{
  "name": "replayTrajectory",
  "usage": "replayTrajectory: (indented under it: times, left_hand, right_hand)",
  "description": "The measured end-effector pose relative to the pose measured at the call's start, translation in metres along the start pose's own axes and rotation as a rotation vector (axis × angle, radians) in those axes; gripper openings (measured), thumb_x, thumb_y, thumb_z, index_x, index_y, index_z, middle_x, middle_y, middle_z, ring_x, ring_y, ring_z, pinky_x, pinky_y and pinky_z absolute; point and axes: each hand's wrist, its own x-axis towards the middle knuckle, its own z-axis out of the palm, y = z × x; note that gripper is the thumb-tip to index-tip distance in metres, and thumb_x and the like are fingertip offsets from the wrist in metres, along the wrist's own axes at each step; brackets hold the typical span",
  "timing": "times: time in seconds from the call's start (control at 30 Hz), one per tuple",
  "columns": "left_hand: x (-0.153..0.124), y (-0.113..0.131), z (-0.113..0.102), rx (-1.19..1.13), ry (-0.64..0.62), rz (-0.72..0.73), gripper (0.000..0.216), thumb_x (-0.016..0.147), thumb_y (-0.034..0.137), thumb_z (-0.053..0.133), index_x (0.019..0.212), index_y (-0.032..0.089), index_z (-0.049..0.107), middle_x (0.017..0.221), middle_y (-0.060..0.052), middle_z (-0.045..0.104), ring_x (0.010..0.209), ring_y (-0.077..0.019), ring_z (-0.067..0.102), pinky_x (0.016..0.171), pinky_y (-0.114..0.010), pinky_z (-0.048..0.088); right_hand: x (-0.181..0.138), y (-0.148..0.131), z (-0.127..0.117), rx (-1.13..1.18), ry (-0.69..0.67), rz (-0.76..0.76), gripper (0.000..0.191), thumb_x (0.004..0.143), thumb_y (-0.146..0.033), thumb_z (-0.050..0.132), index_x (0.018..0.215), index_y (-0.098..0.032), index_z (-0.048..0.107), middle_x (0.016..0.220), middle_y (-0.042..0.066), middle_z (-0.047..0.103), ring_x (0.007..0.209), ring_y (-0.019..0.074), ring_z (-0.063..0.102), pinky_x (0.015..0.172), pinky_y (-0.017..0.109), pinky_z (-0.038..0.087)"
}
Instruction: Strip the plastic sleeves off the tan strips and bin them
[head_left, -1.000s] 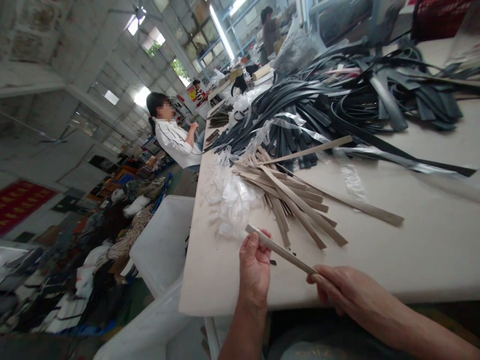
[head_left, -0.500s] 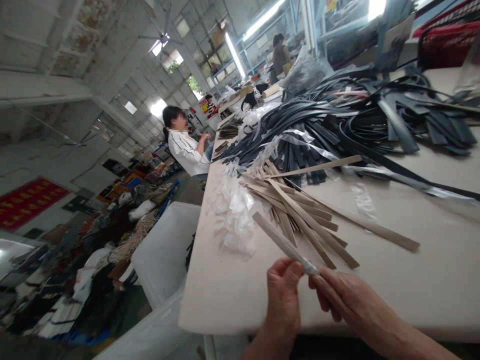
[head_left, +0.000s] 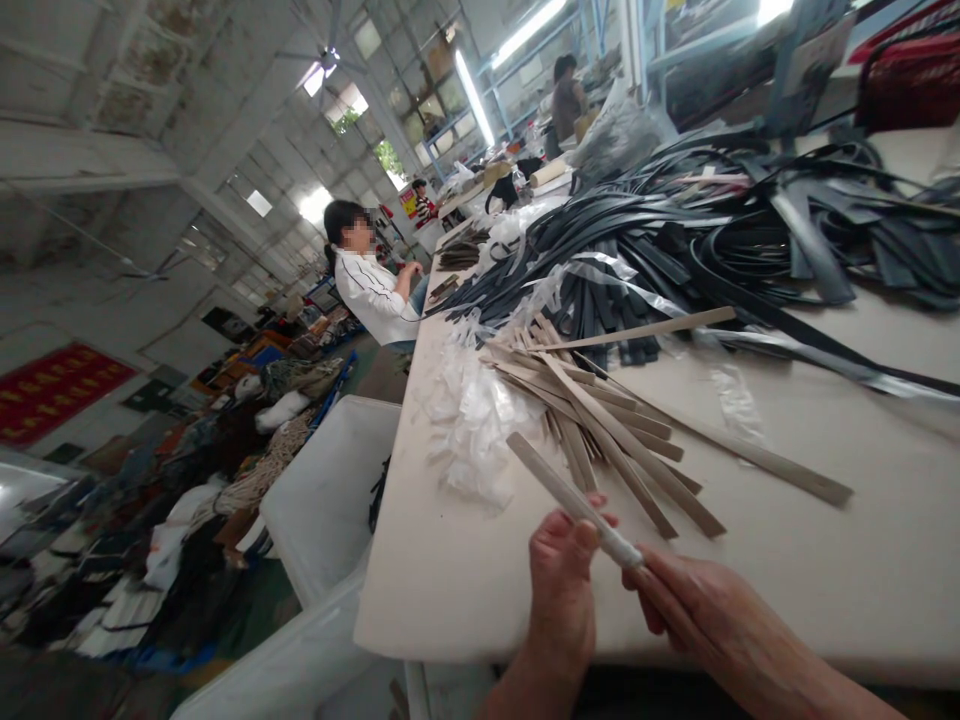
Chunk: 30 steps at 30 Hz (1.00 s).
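While the right hand (head_left: 697, 600) clenches the near end of a tan strip (head_left: 546, 474) in the head view, lower centre, the left hand (head_left: 564, 565) pinches it farther up, beside bunched, seemingly clear film (head_left: 624, 548). Step looks like working film along the strip; next move calls for steady right grip, light left pinch. Loose strips (head_left: 611, 440) lie right of centre.

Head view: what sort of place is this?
Probably a factory workshop, perhaps for belts or straps: black strips lie heaped on a long worktable near a pile of tan strips, and fluorescent tubes hang overhead.
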Motion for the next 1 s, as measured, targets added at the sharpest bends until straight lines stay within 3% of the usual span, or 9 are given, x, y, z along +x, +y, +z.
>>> replayTrajectory:
  times: [0.07, 0.17, 0.33, 0.47, 0.6, 0.73, 0.87, 0.93, 1.0]
  left_hand:
    - [0.010, 0.017, -0.002, -0.059, 0.086, 0.093, 0.037, 0.068, 0.042, 0.078, 0.095, 0.019, 0.072, 0.107, -0.007, 0.070, 0.086, -0.0166, 0.065, 0.077, -0.027, 0.050]
    - [0.022, 0.035, -0.004, -0.107, 0.155, 0.107, 0.028, 0.067, 0.036, 0.080, 0.087, 0.019, 0.072, 0.095, -0.004, 0.071, 0.080, -0.0143, 0.067, 0.080, -0.027, 0.049]
    - [0.001, 0.008, -0.002, -0.067, 0.093, -0.011, 0.021, 0.072, 0.032, 0.076, 0.081, 0.015, 0.070, 0.081, -0.005, 0.070, 0.067, -0.0129, 0.063, 0.061, -0.023, 0.048]
    - [-0.018, -0.016, -0.001, -0.014, 0.084, 0.013, 0.023, 0.075, 0.037, 0.072, 0.082, 0.015, 0.068, 0.078, -0.006, 0.069, 0.060, -0.0117, 0.057, 0.051, -0.022, 0.042]
    - [-0.013, 0.009, -0.016, 0.064, 0.143, 0.155, 0.026, 0.076, 0.040, 0.071, 0.086, 0.017, 0.066, 0.077, -0.004, 0.068, 0.062, -0.0118, 0.058, 0.057, -0.023, 0.046]
    - [-0.010, 0.101, -0.074, 0.075, 0.519, 0.500, 0.039, 0.063, 0.048, 0.078, 0.085, 0.019, 0.064, 0.066, 0.004, 0.062, 0.058, -0.0089, 0.055, 0.062, -0.023, 0.049]
    - [-0.039, 0.197, -0.171, 0.390, 0.900, 0.736, 0.039, 0.057, 0.045, 0.077, 0.082, 0.018, 0.063, 0.067, 0.003, 0.064, 0.060, -0.0126, 0.056, 0.066, -0.028, 0.049]
    - [-0.065, 0.221, -0.219, 0.657, 1.063, 0.633, 0.033, 0.061, 0.046, 0.070, 0.079, 0.019, 0.063, 0.069, 0.001, 0.066, 0.063, -0.0170, 0.058, 0.067, -0.032, 0.048]
    - [-0.090, 0.224, -0.257, 1.056, 1.227, 0.315, 0.027, 0.069, 0.046, 0.062, 0.076, 0.020, 0.067, 0.068, -0.002, 0.067, 0.066, -0.0232, 0.059, 0.069, -0.038, 0.047]
  right_hand:
    - [-0.001, 0.001, 0.002, -0.021, -0.009, -0.009, 0.041, 0.098, -0.043, 0.026, 0.073, -0.023, 0.051, 0.056, 0.000, 0.058, 0.046, 0.0145, 0.054, 0.046, 0.024, 0.041]
    - [0.000, 0.001, 0.004, -0.047, -0.019, 0.002, 0.042, 0.097, -0.045, 0.026, 0.070, -0.023, 0.049, 0.053, 0.000, 0.057, 0.045, 0.0150, 0.054, 0.046, 0.025, 0.041]
    - [0.008, -0.004, 0.004, 0.002, -0.052, 0.026, 0.045, 0.098, -0.049, 0.022, 0.082, -0.021, 0.054, 0.061, 0.002, 0.061, 0.050, 0.0159, 0.058, 0.050, 0.026, 0.045]
    - [0.012, -0.011, 0.009, 0.060, -0.087, 0.035, 0.049, 0.098, -0.051, 0.021, 0.079, -0.020, 0.054, 0.060, 0.002, 0.060, 0.051, 0.0155, 0.056, 0.050, 0.026, 0.044]
    - [0.019, -0.018, 0.007, 0.085, -0.157, -0.070, 0.045, 0.100, -0.046, 0.025, 0.086, -0.020, 0.058, 0.073, 0.003, 0.066, 0.062, 0.0149, 0.062, 0.061, 0.026, 0.048]
    - [0.036, -0.015, -0.025, -0.100, 0.050, -0.100, 0.034, 0.098, -0.044, 0.034, 0.105, -0.023, 0.060, 0.091, 0.004, 0.071, 0.079, 0.0179, 0.066, 0.070, 0.029, 0.050]
    - [0.066, 0.000, -0.069, -0.430, 0.324, 0.027, 0.031, 0.094, -0.041, 0.040, 0.109, -0.022, 0.059, 0.084, 0.005, 0.072, 0.069, 0.0204, 0.067, 0.058, 0.029, 0.049]
    - [0.085, 0.005, -0.083, -0.542, 0.343, 0.065, 0.030, 0.092, -0.039, 0.043, 0.109, -0.021, 0.060, 0.085, 0.007, 0.072, 0.069, 0.0237, 0.067, 0.056, 0.031, 0.047]
    - [0.105, 0.005, -0.088, -0.634, 0.338, 0.073, 0.029, 0.091, -0.037, 0.046, 0.109, -0.020, 0.061, 0.093, 0.009, 0.071, 0.075, 0.0274, 0.067, 0.058, 0.033, 0.046]
